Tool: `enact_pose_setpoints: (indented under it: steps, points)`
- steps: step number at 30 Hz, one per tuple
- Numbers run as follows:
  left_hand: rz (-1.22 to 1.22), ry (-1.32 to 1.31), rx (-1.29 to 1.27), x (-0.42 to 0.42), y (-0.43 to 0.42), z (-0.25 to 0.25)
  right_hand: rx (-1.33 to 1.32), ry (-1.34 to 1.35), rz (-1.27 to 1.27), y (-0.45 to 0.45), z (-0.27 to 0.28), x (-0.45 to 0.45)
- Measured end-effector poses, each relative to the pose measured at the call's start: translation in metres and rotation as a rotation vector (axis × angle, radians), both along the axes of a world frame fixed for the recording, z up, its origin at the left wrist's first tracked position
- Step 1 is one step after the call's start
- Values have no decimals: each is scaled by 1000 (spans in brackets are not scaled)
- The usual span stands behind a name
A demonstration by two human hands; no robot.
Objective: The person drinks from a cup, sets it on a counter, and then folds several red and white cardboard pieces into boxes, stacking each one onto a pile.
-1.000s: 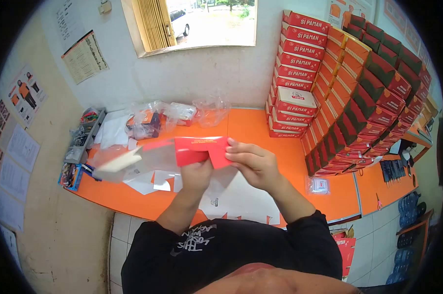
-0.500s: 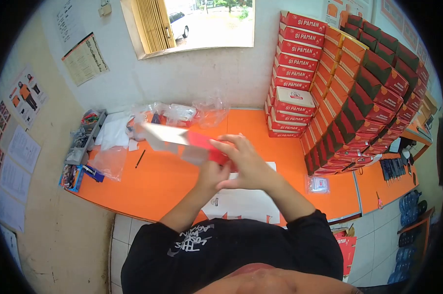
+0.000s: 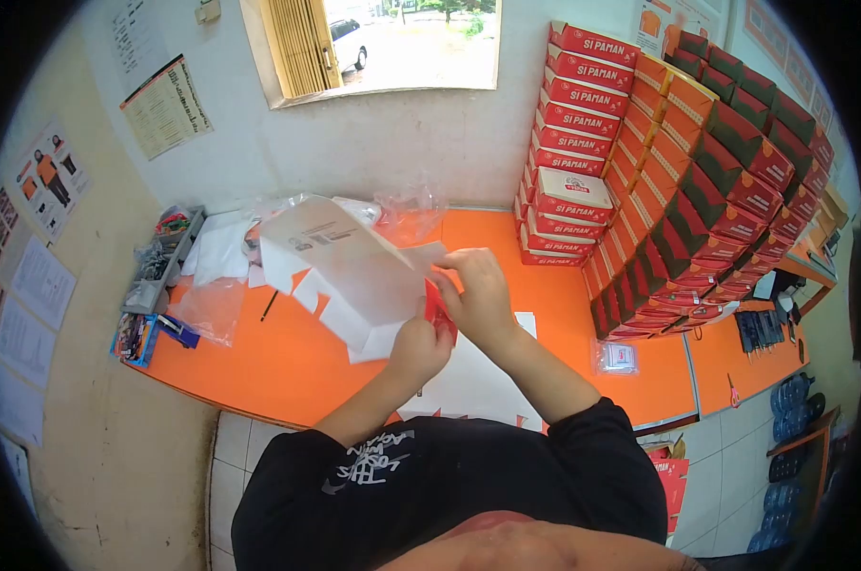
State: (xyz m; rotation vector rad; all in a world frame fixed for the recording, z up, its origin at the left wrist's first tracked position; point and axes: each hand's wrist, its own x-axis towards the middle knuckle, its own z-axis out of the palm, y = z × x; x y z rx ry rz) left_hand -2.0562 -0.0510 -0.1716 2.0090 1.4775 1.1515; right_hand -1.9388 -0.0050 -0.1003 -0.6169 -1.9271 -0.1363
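A partly folded cardboard box (image 3: 364, 271), white inside with red outer flaps, is held above the orange table, its open side facing me and its lid tilted up at the left. My left hand (image 3: 421, 354) is closed on the near red edge of the box. Close beside it, my right hand (image 3: 478, 295) grips the red and white flap at the box's right end. Below my hands a flat white cardboard sheet (image 3: 473, 385) lies at the table's near edge, partly hidden by my forearms.
Red and orange boxes (image 3: 583, 124) stand in tall stacks at the right. Plastic bags (image 3: 411, 207) lie along the wall. A grey tray (image 3: 169, 257), a blue box (image 3: 134, 341) and a black pen (image 3: 269, 305) are at the left. A small plastic packet (image 3: 619, 359) lies at the right.
The box has turned, so its white inside and printed lid now show. My left hand has moved right and towards me, and both hands have come close together at the box's right end.
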Motion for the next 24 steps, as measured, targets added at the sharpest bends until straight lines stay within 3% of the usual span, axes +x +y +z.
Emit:
enact_pose_setpoints:
  steps: [3, 6, 8, 11, 17, 19, 20, 24]
  points:
    - [27, -52, 35, -4, 2, 0, 10, 192, -31, 0, 2, 1]
    - [71, 32, -70, 4, -8, 7, -99, 106, 11, -7, 9, 2]
    - [14, -61, -60, 1, -1, -7, -108, -100, 115, -1, -2, 6]
    - [-25, -76, -2, -23, 31, -51, -224, -47, 187, -9, -4, 4]
    - [-156, -631, -112, -38, 23, -26, -220, -19, 225, -14, -16, -4]
    - [-252, -898, -154, -35, 9, -6, -484, 182, 236, -29, -13, -8]
    - [-310, -1013, -168, -33, 1, 6, -577, 144, 206, -31, -12, -6]
    - [-487, -1288, -195, -29, -18, 46, -340, 30, 52, -13, -25, -5]
